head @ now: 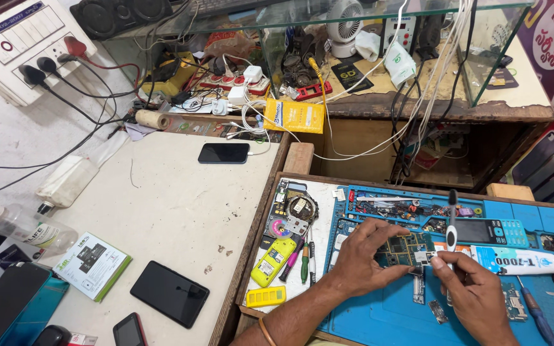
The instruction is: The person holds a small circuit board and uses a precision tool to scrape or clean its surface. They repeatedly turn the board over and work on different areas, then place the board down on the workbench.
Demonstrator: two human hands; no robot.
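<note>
Cluttered phone-repair bench, blue work mat under both hands. Left hand has its fingers clamped around a green circuit board, held just above the mat. Right hand pinches a thin tool whose shaft rises upright from the fingers, its lower end at the board's right edge, touching or nearly so; can't tell which. Just right of the grip: white glue tube. Beyond the grip: teal keypad phone. Left of the grip: yellow phone, screwdrivers. Far left, well apart, on the white table: black phones, spray bottle.
</note>
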